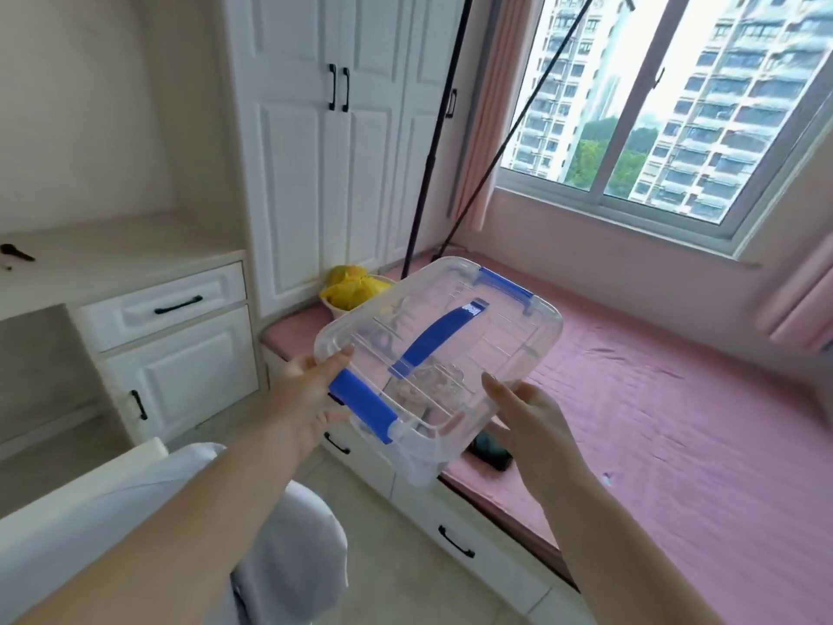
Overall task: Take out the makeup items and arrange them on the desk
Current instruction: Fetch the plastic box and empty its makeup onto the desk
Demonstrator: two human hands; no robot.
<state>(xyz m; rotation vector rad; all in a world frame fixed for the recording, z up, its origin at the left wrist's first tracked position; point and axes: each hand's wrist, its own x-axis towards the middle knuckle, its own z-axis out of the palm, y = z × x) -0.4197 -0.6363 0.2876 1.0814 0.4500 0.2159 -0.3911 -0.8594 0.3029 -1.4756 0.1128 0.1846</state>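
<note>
A clear plastic storage box (487, 336) with a blue carry handle and blue clips on its lid is held in the air, over the edge of the pink mat. My left hand (311, 390) grips its near left end beside a blue clip. Holding the near right corner is my right hand (536, 421). Blurred shapes show through the lid; I cannot tell what they are. The cream desk top (112, 250) lies at the far left, with a small dark item (16, 252) on it.
White drawers (171, 304) sit under the desk, tall white wardrobe doors (338, 142) behind. A yellow bag (351, 286) rests in a bowl on the pink mat (676, 399). A dark object (491, 453) lies on the mat under the box. A white chair (135, 489) stands near left.
</note>
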